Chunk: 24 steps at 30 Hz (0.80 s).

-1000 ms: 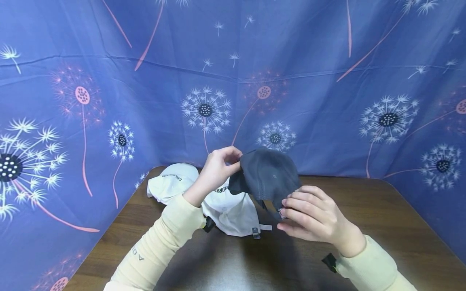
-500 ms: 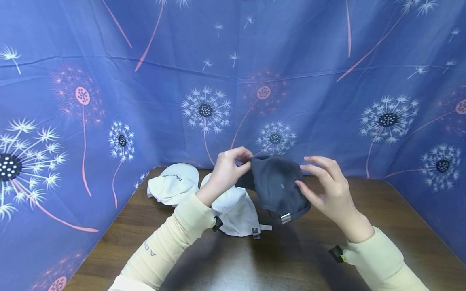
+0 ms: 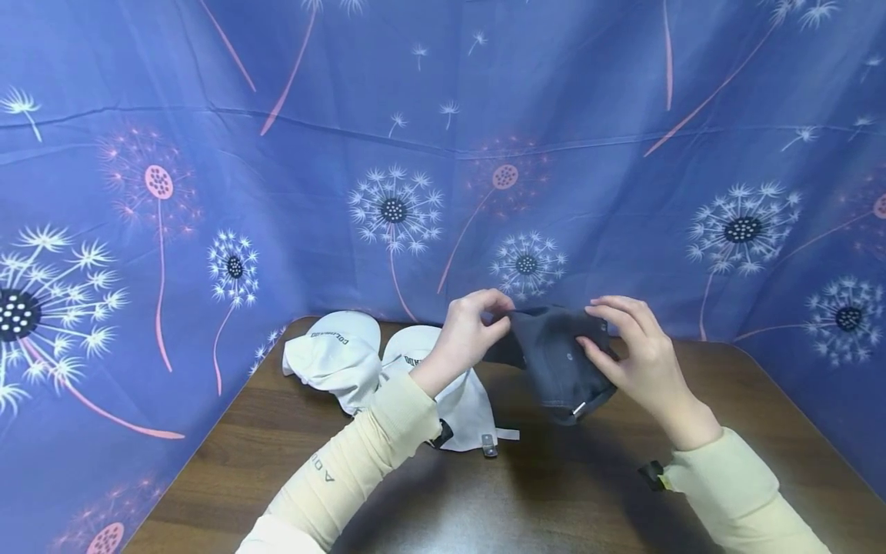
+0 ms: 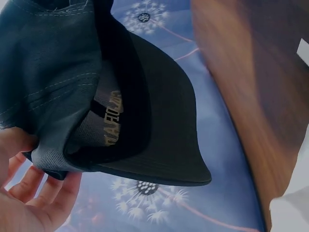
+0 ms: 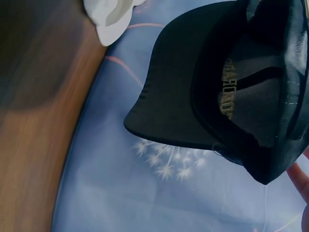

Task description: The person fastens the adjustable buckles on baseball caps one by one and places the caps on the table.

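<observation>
A dark baseball cap is held above the table between my two hands. At its left edge my left hand pinches the fabric between thumb and fingers; the left wrist view shows the dark brim and the inside with faint lettering. My right hand grips the cap's right side, thumb on the near face and fingers at the upper edge. Only a bit of that hand's fingers shows in the right wrist view. A metal buckle hangs at the cap's lower edge.
Two white caps lie on the brown wooden table: one cap at the back left, another cap partly hidden behind my left forearm. A blue dandelion-print cloth hangs behind and beside the table.
The dark cap and my left hand have moved right and slightly down. My right hand left the buckle end, rose with fingers spread, and now grips the cap's upper right side. The cap has turned.
</observation>
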### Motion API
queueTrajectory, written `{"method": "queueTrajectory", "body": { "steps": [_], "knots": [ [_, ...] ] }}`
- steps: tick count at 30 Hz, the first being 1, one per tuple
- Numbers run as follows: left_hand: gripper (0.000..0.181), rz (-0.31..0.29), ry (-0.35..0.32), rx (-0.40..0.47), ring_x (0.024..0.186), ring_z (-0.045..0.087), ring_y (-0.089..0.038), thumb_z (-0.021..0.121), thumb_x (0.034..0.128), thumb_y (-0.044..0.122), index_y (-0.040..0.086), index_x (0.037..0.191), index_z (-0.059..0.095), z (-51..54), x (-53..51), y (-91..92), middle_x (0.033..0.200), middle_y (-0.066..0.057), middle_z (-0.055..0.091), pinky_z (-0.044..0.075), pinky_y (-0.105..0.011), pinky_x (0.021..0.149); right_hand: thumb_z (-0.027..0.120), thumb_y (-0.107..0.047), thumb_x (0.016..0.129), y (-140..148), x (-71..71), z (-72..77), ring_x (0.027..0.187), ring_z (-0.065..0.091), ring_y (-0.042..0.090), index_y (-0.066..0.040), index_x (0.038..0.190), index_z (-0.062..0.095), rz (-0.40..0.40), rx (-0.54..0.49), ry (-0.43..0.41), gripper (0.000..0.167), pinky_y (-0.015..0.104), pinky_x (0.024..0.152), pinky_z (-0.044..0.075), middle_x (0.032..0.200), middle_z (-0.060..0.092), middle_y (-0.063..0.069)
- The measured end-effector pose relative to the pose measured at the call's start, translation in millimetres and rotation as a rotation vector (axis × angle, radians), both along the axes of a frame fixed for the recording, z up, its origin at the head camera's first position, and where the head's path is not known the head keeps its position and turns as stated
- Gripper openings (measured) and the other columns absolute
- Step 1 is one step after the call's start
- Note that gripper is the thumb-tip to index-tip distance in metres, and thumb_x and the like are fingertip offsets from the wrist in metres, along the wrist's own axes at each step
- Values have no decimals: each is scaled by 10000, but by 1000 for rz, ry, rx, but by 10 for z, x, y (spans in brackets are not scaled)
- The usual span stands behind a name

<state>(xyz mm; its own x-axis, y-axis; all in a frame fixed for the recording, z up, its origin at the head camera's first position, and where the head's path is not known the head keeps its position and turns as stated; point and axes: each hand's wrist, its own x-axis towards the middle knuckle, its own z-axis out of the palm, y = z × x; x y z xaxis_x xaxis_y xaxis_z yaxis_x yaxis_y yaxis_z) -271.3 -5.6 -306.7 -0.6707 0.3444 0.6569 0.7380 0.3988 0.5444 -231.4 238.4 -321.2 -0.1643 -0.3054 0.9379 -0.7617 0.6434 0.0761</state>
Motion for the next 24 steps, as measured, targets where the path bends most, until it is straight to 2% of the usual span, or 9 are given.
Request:
{"method": "queueTrajectory", "body": {
  "steps": [5,12,18,24],
  "knots": [
    [108,4,-8,-18,868,624,-93,662,831,64,135,908,686,-98,-39,128,929,19,689,486,-194,744,568,-383,923,136,-63,-91,946,572,290,48,1053,631,-14,41,-38,454,47,928,352,1030,629,194],
    [109,6,-4,-49,905,621,-54,677,830,78,139,920,688,-242,-110,324,933,39,697,459,-157,806,549,-369,937,297,-132,-234,906,550,241,64,997,630,-14,26,-60,445,89,938,354,959,648,180],
    [120,-18,-51,-65,892,599,-35,671,841,81,140,945,682,-360,-156,475,956,37,689,474,-155,797,518,-377,953,445,-148,-351,855,542,187,35,955,634,-64,48,-48,428,92,831,345,906,643,140],
    [125,-37,-111,-93,878,575,-20,660,859,93,147,970,677,-489,-208,606,992,43,687,433,-101,768,505,-373,961,604,-183,-473,838,546,131,28,940,627,-87,97,-32,420,99,809,366,880,640,111]
  ]
}}
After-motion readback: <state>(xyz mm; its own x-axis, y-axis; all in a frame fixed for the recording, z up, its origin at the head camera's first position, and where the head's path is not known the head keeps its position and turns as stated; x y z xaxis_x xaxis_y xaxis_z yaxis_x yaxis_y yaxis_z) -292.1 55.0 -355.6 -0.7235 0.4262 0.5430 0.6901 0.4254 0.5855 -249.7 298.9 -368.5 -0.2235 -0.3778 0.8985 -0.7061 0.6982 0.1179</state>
